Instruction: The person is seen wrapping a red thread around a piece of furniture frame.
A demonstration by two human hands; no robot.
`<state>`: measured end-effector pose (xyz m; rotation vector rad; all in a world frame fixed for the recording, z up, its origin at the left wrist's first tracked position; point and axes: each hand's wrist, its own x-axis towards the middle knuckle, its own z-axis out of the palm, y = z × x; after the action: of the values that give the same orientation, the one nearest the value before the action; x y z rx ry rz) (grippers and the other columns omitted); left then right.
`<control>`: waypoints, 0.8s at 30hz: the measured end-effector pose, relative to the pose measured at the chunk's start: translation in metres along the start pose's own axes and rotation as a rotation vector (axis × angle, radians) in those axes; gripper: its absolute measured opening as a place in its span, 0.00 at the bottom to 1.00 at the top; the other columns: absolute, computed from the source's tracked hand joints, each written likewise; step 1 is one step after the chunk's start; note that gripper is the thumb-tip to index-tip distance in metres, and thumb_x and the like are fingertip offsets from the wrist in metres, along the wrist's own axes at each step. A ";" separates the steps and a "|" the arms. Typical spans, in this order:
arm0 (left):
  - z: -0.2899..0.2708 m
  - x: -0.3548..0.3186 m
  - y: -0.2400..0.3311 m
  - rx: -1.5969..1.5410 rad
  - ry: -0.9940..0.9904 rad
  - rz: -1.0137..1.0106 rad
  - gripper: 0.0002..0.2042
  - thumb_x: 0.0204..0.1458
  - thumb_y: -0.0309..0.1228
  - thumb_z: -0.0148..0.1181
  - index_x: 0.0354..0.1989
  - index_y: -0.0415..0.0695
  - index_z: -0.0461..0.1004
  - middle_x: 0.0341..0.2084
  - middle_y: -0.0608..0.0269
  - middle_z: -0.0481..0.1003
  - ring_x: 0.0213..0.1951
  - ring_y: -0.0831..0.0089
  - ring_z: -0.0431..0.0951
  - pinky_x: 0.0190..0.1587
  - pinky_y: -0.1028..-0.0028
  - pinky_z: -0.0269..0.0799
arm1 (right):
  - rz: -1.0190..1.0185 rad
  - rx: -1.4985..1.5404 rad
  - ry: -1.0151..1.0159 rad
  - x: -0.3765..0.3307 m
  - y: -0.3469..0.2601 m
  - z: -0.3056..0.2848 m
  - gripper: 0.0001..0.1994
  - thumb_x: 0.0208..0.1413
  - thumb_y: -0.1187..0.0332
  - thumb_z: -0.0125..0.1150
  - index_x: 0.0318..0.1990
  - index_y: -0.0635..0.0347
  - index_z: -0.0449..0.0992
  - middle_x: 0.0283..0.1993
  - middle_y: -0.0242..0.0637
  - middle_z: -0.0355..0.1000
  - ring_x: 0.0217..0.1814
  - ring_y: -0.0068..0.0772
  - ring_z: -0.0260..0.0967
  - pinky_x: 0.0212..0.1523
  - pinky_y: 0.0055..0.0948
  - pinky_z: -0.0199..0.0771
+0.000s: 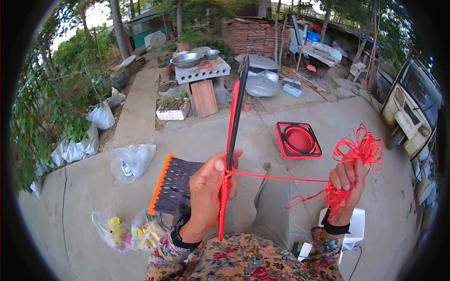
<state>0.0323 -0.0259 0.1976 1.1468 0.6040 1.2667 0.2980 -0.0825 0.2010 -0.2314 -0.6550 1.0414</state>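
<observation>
My left hand (206, 189) is closed around a narrow, flat black frame (239, 105), which stands upright and is seen almost edge-on. Red cord covers its lower length (224, 199) in tight wraps and also runs along one side above my fingers. From the frame at my left thumb, a single strand (281, 177) stretches nearly taut to my right hand (348, 180). That hand grips a looped bundle of red cord (360, 151), with loops spilling above and below the fist. On the concrete ahead lies a square black-and-red piece (299, 139) with a round red middle.
Left of my legs is a dark woven seat with an orange bar (161, 185), near plastic bags of fruit (115, 229). A white container (357, 225) sits by my right forearm. Farther off are a block table (202, 71) with metal basins, a blue dustpan (293, 89) and a van (412, 105).
</observation>
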 end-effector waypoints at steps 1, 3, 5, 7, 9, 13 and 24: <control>0.004 -0.004 -0.004 0.075 0.001 0.016 0.25 0.64 0.45 0.40 0.53 0.31 0.64 0.12 0.69 0.61 0.13 0.83 0.57 0.16 0.81 0.50 | 0.007 0.028 0.071 -0.001 0.001 -0.005 0.11 0.66 0.65 0.43 0.32 0.58 0.65 0.15 0.23 0.51 0.14 0.15 0.51 0.17 0.21 0.57; 0.018 -0.014 -0.014 0.156 0.043 0.041 0.25 0.64 0.45 0.41 0.51 0.30 0.68 0.13 0.70 0.62 0.15 0.84 0.59 0.17 0.81 0.51 | 0.150 0.079 0.073 -0.007 0.008 -0.022 0.12 0.64 0.67 0.47 0.27 0.57 0.62 0.16 0.23 0.51 0.15 0.15 0.50 0.18 0.20 0.56; 0.029 -0.021 -0.018 0.177 0.001 0.054 0.25 0.64 0.45 0.42 0.52 0.31 0.68 0.13 0.71 0.62 0.15 0.84 0.58 0.17 0.82 0.51 | 0.204 0.085 0.046 -0.021 0.019 -0.046 0.10 0.65 0.67 0.47 0.30 0.57 0.62 0.17 0.24 0.52 0.15 0.15 0.50 0.18 0.20 0.56; 0.037 -0.022 -0.015 0.123 -0.066 0.060 0.24 0.64 0.43 0.45 0.54 0.31 0.68 0.18 0.70 0.67 0.19 0.86 0.62 0.21 0.84 0.55 | 0.386 0.060 -0.020 -0.037 0.033 -0.053 0.09 0.64 0.65 0.47 0.33 0.58 0.66 0.15 0.23 0.52 0.14 0.15 0.49 0.18 0.20 0.56; 0.044 -0.020 -0.016 0.149 -0.092 0.092 0.21 0.63 0.39 0.47 0.54 0.31 0.68 0.25 0.68 0.71 0.25 0.85 0.67 0.28 0.83 0.62 | 0.406 0.042 0.030 -0.044 0.035 -0.046 0.14 0.63 0.63 0.49 0.25 0.55 0.63 0.13 0.23 0.52 0.13 0.16 0.49 0.19 0.21 0.56; 0.048 -0.019 -0.043 0.364 -0.114 0.229 0.17 0.62 0.31 0.50 0.53 0.32 0.69 0.34 0.62 0.77 0.32 0.82 0.73 0.36 0.82 0.69 | 0.488 0.134 0.127 -0.054 0.039 -0.035 0.21 0.63 0.60 0.49 0.16 0.52 0.58 0.11 0.23 0.51 0.12 0.17 0.50 0.18 0.22 0.55; 0.018 -0.038 -0.151 0.694 0.033 0.034 0.13 0.61 0.32 0.51 0.48 0.35 0.73 0.23 0.52 0.75 0.23 0.79 0.71 0.27 0.75 0.68 | 0.784 0.141 0.250 -0.103 0.092 -0.075 0.05 0.61 0.68 0.53 0.39 0.58 0.71 0.16 0.25 0.57 0.13 0.21 0.56 0.17 0.25 0.56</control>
<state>0.1014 -0.0523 0.0594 1.7061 1.1028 1.1311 0.2419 -0.1152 0.0580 -0.5091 -0.2486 1.7661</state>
